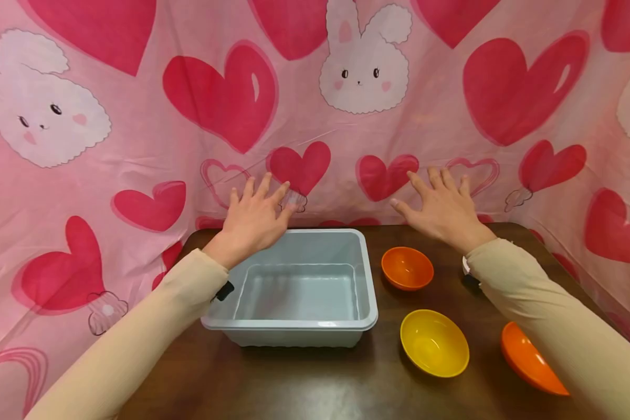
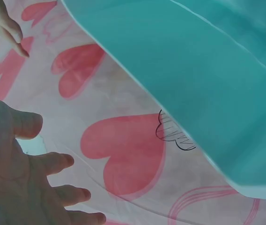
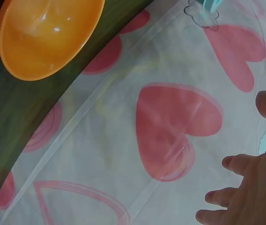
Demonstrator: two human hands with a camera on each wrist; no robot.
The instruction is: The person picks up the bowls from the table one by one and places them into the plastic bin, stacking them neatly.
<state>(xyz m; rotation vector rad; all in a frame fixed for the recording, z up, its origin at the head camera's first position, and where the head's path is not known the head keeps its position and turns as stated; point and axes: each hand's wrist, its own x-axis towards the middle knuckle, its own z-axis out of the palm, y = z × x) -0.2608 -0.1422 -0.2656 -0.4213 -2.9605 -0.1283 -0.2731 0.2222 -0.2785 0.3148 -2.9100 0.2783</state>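
My left hand is raised over the back left part of a grey plastic basin, its fingers spread and holding nothing. In the left wrist view that hand shows beside the basin's wall. On the other side, my right hand hovers with spread fingers, nothing in it, beyond a small orange bowl. A yellow bowl sits nearer on the table. Another orange bowl lies partly hidden under my right forearm. The right wrist view shows an orange bowl and my right hand.
The dark wooden table carries the basin at left of centre and the bowls to its right. A pink cloth with hearts and rabbits hangs behind and at both sides. A white and black object shows by my right cuff.
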